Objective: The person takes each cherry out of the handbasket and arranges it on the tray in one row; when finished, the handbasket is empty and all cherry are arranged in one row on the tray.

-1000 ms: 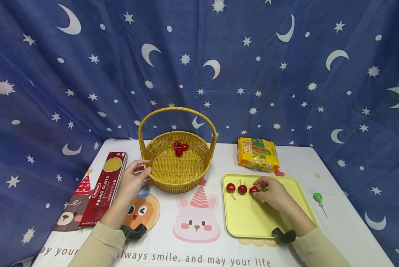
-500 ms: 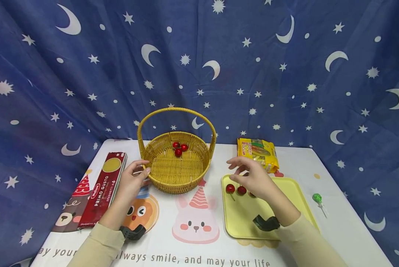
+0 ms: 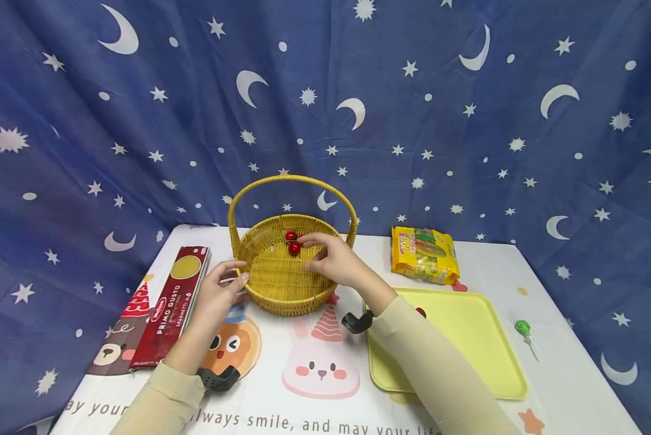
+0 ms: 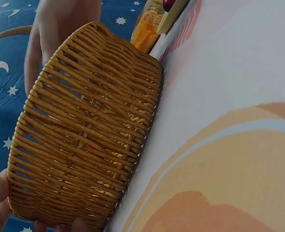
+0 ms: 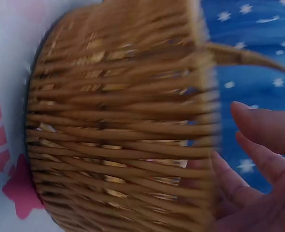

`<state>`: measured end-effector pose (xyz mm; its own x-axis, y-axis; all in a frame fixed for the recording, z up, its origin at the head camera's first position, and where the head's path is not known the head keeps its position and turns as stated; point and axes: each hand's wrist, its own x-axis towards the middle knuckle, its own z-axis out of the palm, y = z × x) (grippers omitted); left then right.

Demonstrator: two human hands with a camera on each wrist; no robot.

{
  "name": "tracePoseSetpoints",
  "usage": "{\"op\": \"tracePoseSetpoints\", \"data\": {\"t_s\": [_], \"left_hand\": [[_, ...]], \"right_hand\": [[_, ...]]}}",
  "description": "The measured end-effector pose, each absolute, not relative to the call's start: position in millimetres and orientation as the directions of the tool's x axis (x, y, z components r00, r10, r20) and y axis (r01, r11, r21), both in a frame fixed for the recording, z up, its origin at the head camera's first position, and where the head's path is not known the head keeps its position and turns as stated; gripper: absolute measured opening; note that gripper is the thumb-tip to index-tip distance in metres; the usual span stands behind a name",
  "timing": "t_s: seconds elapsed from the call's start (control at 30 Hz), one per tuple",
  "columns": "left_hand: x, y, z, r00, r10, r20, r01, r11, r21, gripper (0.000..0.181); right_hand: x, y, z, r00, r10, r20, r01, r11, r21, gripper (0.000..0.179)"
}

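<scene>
Fingers of my left hand (image 3: 218,296) hold the left side of a wicker basket (image 3: 278,281) at its rim, in the head view. Over the basket's right side, my right hand (image 3: 337,261) reaches in with thumb and fingers apart and nothing visible between them. Its fingertips are close to the red cherries (image 3: 295,248) at the back of the basket; one is partly covered by them. On the yellow tray (image 3: 472,344), one cherry (image 3: 421,312) peeks out past the right sleeve, which hides that side. The right wrist view shows the right thumb and fingers spread beside the basket wall (image 5: 118,125).
A red spaghetti pack (image 3: 170,308) lies left of the left hand. Behind the tray is a yellow snack packet (image 3: 424,255), and a green lollipop (image 3: 523,329) lies to its right. The tall basket handle (image 3: 292,177) arches above the basket.
My right hand has left a cherry on the tray, lifted away and moved left over the basket. My left hand stays at the rim.
</scene>
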<state>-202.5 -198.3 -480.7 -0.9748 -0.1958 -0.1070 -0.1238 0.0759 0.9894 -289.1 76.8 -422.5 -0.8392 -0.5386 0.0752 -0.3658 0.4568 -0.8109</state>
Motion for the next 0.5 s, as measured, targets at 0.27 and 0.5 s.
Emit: {"op": "tracePoseSetpoints", "data": {"t_s": [0.27, 0.5], "left_hand": [[-203, -199, -482, -0.974, -0.201, -0.108, -0.126, 0.08, 0.989, 0.037], [-203, -200, -480, -0.973, -0.205, -0.104, -0.12, 0.071, 0.99, 0.039]], "right_hand": [[-327, 44, -448, -0.859, -0.511, -0.001, -0.334, 0.563, -0.756, 0.059], [-340, 28, -458, -0.855, -0.515, -0.061, -0.354, 0.665, -0.658, 0.063]]}}
